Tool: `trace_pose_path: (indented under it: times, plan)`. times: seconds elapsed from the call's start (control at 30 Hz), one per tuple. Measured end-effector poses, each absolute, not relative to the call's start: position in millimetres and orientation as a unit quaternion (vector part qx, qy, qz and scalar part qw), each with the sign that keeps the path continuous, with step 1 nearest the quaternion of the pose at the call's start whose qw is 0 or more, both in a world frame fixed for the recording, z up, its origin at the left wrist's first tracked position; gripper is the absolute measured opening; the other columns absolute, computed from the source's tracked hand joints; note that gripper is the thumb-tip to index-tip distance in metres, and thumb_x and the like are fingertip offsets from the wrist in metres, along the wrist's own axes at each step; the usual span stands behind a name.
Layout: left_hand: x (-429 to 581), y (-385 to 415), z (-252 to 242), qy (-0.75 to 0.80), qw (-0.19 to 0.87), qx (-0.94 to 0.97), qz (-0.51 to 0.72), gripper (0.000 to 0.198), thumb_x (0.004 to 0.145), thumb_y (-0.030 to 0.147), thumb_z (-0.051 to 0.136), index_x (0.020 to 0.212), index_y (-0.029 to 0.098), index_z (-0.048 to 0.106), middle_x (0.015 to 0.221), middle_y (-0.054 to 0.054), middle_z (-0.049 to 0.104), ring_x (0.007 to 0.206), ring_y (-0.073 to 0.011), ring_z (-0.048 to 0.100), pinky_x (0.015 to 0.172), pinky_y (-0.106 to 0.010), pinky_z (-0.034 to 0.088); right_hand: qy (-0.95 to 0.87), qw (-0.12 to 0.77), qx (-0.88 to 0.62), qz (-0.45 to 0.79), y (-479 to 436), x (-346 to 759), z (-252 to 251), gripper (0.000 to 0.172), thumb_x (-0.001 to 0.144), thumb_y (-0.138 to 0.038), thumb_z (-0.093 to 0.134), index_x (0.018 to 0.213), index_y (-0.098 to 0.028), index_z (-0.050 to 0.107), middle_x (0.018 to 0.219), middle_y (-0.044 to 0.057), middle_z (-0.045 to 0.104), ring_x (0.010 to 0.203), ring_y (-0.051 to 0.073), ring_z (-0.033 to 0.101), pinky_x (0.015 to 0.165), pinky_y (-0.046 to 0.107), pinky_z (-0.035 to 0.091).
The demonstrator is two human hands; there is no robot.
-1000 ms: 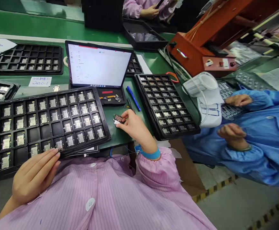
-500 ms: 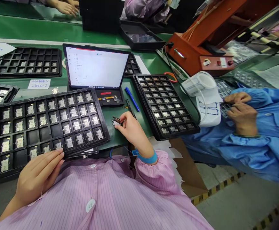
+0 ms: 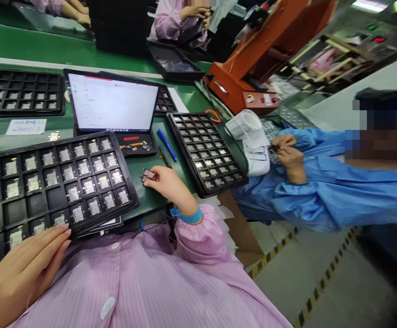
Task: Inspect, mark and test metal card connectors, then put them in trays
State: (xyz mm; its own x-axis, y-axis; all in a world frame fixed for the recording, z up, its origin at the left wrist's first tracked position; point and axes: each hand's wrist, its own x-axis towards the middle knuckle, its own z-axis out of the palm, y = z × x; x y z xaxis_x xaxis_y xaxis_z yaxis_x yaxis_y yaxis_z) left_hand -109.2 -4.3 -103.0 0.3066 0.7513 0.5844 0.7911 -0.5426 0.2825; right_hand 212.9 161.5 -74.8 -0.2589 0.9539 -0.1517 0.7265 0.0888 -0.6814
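Observation:
Between its thumb and fingers, my right hand (image 3: 169,184) pinches a small circuit board (image 3: 148,176) with a silvery face, held over the green bench. My left hand (image 3: 27,264) lies with fingers stretched out on the near edge of a black compartment tray (image 3: 130,202). Most pockets of that tray hold similar small boards with pale labels, and several pockets in the middle rows are bare. Past my right hand lie a blue pen (image 3: 167,145) and a thin dark tool (image 3: 165,156). A blue strap (image 3: 189,216) circles my right wrist.
A laptop (image 3: 111,102) stands behind the tray, with loose ribbon parts before its screen. On the right is a second tray (image 3: 207,155) of parts. A co-worker in blue (image 3: 324,182) sits beyond it, near an orange machine (image 3: 232,91). A handwritten note (image 3: 26,126) lies at left.
The whole view has swung right, so the bench things sit further left and more of the co-worker shows. The board in my right hand is turned, showing its silvery face more.

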Motion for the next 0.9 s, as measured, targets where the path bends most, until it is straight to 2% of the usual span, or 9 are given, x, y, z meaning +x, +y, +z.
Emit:
trace_pose_path:
  times: [0.1, 0.17, 0.3, 0.4, 0.47, 0.57, 0.67, 0.77, 0.9]
  plan:
    - [-111, -5, -106, -0.488, 0.010, -0.791, -0.369, 0.061, 0.082, 0.019, 0.069, 0.137, 0.039, 0.054, 0.114, 0.002, 0.073, 0.088, -0.0265, 0.073, 0.078, -0.047, 0.058, -0.709, 0.183, -0.584, 0.351, 164, 216, -73, 0.021, 0.074, -0.023, 0.071, 0.063, -0.019, 0.053, 0.062, -0.003, 0.055, 0.059, 0.013, 0.050, 0.055, 0.025, 0.033]
    - [-108, -5, -104, -0.497, -0.010, -0.779, -0.382, 0.058, 0.083, 0.019, 0.067, 0.134, 0.042, 0.056, 0.112, 0.006, 0.073, 0.088, -0.0261, 0.073, 0.080, -0.047, 0.058, -0.683, 0.224, -0.584, 0.376, 161, 213, -69, 0.015, 0.077, -0.028, 0.068, 0.072, -0.019, 0.058, 0.069, -0.001, 0.061, 0.061, 0.014, 0.053, 0.054, 0.025, 0.037]
    - [-94, 1, -89, -0.536, -0.060, -0.742, -0.398, 0.031, 0.089, 0.030, 0.061, 0.118, 0.039, 0.068, 0.109, 0.007, 0.074, 0.089, -0.0229, 0.073, 0.085, -0.040, 0.058, -0.565, 0.315, -0.475, 0.597, 136, 181, -56, 0.030, 0.071, -0.044, 0.076, 0.083, -0.019, 0.064, 0.076, 0.001, 0.064, 0.058, 0.012, 0.054, 0.045, 0.022, 0.040]
    - [-82, 11, -76, -0.548, -0.114, -0.732, -0.388, 0.025, 0.090, 0.046, 0.061, 0.107, 0.031, 0.071, 0.100, 0.003, 0.076, 0.080, -0.0186, 0.074, 0.070, -0.029, 0.060, -0.525, 0.248, -0.365, 0.728, 110, 146, -55, 0.036, 0.066, -0.048, 0.081, 0.079, -0.018, 0.065, 0.071, -0.001, 0.063, 0.057, 0.011, 0.055, 0.045, 0.020, 0.044]
    - [-74, 19, -72, -0.554, -0.157, -0.712, -0.402, 0.025, 0.088, 0.047, 0.063, 0.099, 0.026, 0.071, 0.090, 0.001, 0.076, 0.070, -0.0154, 0.072, 0.059, -0.022, 0.058, -0.515, 0.210, -0.326, 0.764, 98, 129, -61, 0.037, 0.064, -0.047, 0.083, 0.079, -0.018, 0.065, 0.070, -0.002, 0.063, 0.056, 0.010, 0.055, 0.046, 0.020, 0.046]
    - [-61, 25, -70, -0.557, -0.233, -0.673, -0.428, 0.016, 0.089, 0.036, 0.064, 0.090, 0.021, 0.070, 0.082, 0.000, 0.075, 0.061, -0.0124, 0.069, 0.052, -0.018, 0.055, -0.518, 0.188, -0.330, 0.767, 91, 120, -70, 0.038, 0.067, -0.046, 0.082, 0.081, -0.019, 0.062, 0.067, -0.004, 0.060, 0.053, 0.010, 0.055, 0.048, 0.022, 0.048]
    - [-54, 27, -72, -0.562, -0.321, -0.618, -0.446, 0.013, 0.089, 0.030, 0.061, 0.085, 0.019, 0.068, 0.076, -0.001, 0.072, 0.062, -0.0133, 0.068, 0.052, -0.020, 0.056, -0.559, 0.187, -0.367, 0.720, 90, 121, -73, 0.033, 0.080, -0.050, 0.070, 0.082, -0.019, 0.060, 0.064, -0.003, 0.057, 0.054, 0.012, 0.055, 0.051, 0.024, 0.047]
    - [-55, 26, -74, -0.552, -0.434, -0.529, -0.477, 0.016, 0.090, 0.032, 0.059, 0.083, 0.017, 0.060, 0.075, -0.003, 0.070, 0.064, -0.0156, 0.069, 0.051, -0.023, 0.057, -0.629, 0.205, -0.375, 0.650, 95, 125, -68, 0.039, 0.093, -0.053, 0.050, 0.081, -0.018, 0.065, 0.072, 0.003, 0.061, 0.059, 0.013, 0.055, 0.056, 0.027, 0.046]
    - [-64, 20, -72, -0.493, -0.592, -0.364, -0.524, 0.024, 0.087, 0.039, 0.063, 0.089, 0.018, 0.051, 0.083, -0.008, 0.072, 0.071, -0.0217, 0.074, 0.049, -0.024, 0.058, -0.656, 0.265, -0.401, 0.582, 98, 129, -59, 0.034, 0.093, -0.049, 0.055, 0.085, -0.021, 0.072, 0.075, 0.003, 0.057, 0.063, 0.014, 0.052, 0.056, 0.027, 0.045]
